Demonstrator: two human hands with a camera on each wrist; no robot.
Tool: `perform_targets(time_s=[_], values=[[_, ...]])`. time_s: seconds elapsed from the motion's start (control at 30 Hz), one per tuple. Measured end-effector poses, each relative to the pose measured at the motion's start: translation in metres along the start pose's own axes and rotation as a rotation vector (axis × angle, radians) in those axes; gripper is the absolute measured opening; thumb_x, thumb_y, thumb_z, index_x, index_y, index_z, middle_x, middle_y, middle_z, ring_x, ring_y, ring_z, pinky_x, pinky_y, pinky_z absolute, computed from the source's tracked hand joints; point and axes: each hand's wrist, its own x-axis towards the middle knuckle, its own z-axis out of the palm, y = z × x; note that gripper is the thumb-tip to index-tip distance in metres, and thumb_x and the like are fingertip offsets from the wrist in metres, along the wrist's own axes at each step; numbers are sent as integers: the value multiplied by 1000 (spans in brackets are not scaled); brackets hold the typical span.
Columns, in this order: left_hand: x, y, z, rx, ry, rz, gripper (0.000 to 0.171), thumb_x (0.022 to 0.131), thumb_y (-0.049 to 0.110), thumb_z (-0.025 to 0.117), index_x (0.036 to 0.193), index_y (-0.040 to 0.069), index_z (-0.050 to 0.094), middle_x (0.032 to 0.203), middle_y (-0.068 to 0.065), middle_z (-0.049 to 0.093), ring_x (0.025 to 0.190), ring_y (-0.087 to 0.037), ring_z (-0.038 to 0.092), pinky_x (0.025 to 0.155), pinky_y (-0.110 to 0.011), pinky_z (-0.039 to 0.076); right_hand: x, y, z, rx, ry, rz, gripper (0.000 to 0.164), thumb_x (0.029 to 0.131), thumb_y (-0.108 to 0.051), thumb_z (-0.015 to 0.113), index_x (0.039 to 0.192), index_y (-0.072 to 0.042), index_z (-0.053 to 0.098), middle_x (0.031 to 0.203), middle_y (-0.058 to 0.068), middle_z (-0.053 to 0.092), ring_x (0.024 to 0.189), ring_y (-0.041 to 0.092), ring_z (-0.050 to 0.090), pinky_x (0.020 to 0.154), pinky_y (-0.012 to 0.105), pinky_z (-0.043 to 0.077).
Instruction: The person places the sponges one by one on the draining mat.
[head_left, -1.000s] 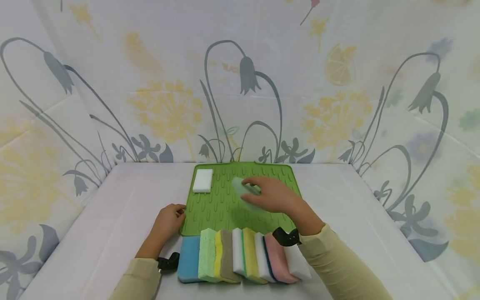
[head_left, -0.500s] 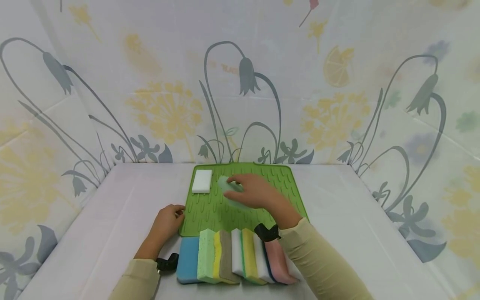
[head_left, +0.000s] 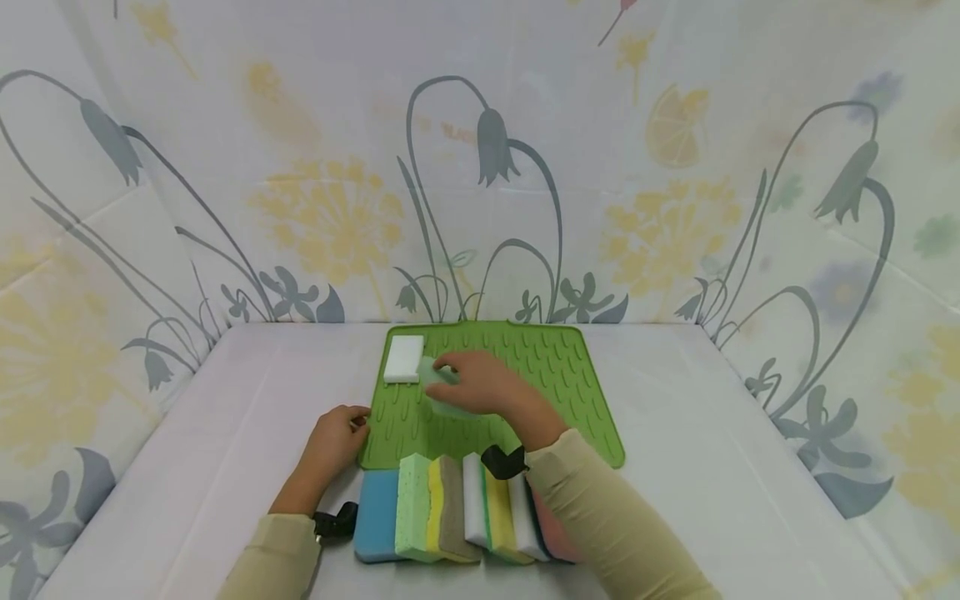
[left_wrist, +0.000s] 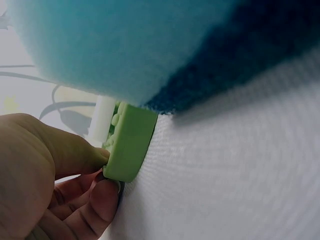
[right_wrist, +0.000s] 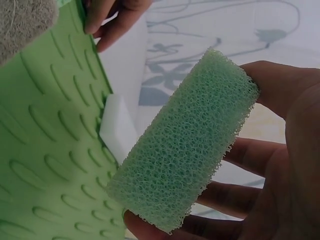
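Note:
In the head view my right hand point(head_left: 483, 385) holds a pale green, open-pored sponge point(right_wrist: 185, 145) above the green ridged mat point(head_left: 555, 375). The right wrist view shows the thumb at one end of this sponge and fingers at the other. On the mat's far left corner lies a white sponge block point(head_left: 405, 358), just left of the held sponge. My left hand point(head_left: 330, 446) is at the mat's left edge; the left wrist view shows its thumb point(left_wrist: 80, 152) and curled fingers pinching the mat's rim.
A row of sponges lines the mat's near side: a blue one point(head_left: 377, 517), a speckled green one point(head_left: 412, 508), a yellow-and-grey one point(head_left: 453, 512), several white and yellow ones, and a pink one point(head_left: 555, 533) partly behind the right sleeve. Patterned cloth point(head_left: 487, 208) rises behind the table.
My right hand has carried the pale green sponge leftward over the mat, close to the white block. The left hand has stayed at the mat's edge.

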Motion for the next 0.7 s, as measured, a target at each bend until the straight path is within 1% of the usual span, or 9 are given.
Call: perform_targets(time_s=[0.2, 0.33, 0.43, 0.7], values=[[2, -2, 1, 10, -2, 8, 34, 91, 7, 56, 120, -8, 63, 100, -17, 68, 86, -24, 65, 71, -39, 53, 9, -4, 10, -31, -21, 37, 53, 96, -49, 51, 139, -19, 53, 140, 4, 55, 126, 24, 54, 103, 44, 45], [3, -4, 2, 5, 6, 14, 34, 90, 7, 56, 119, -8, 64, 99, -17, 68, 86, -24, 65, 71, -39, 53, 15, -9, 16, -53, -32, 35, 53, 96, -50, 50, 139, -19, 53, 141, 3, 55, 128, 24, 52, 104, 43, 44], [2, -4, 2, 2, 8, 16, 33, 90, 7, 56, 119, -8, 64, 100, -17, 69, 86, -25, 65, 71, -40, 53, 18, -12, 20, -56, -41, 33, 53, 97, -49, 49, 140, -18, 52, 141, 3, 54, 129, 24, 52, 104, 43, 44], [1, -4, 1, -1, -7, 24, 34, 90, 7, 56, 120, -8, 63, 100, -18, 68, 88, -26, 65, 73, -41, 53, 27, -21, 28, -46, -64, 61, 54, 97, -50, 49, 140, -17, 52, 141, 2, 55, 128, 22, 53, 104, 41, 45]])
